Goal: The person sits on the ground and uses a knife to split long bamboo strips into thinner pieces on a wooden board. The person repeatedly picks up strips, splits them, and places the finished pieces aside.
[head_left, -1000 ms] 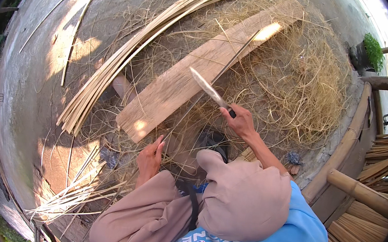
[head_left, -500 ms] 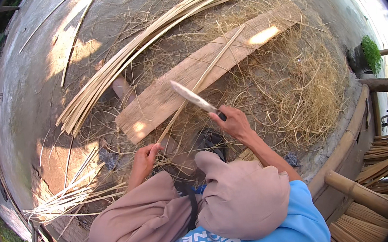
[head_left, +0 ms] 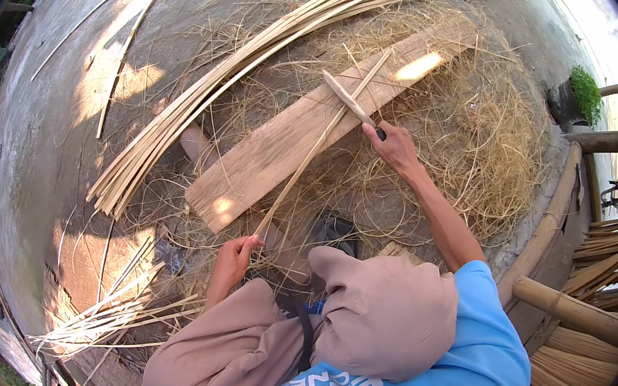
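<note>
My left hand is closed on the near end of a thin bamboo strip, close to my knee. The strip runs away from me and lies slantwise over a long wooden board. Out over the board's right edge, my right hand grips the dark handle of a knife. The long blade crosses the strip on the board, pointing up and left. Whether its edge touches the strip I cannot tell.
A bundle of long bamboo strips curves along the board's left. Tangled shavings heap up at the right. Shorter split strips lie at the lower left. A bamboo rail and stacked strips stand at the right, a potted plant beyond.
My right hand has moved the knife forward and slightly right, from above the board's near part to across the strip farther out. My left hand keeps its hold, nearly in place.
</note>
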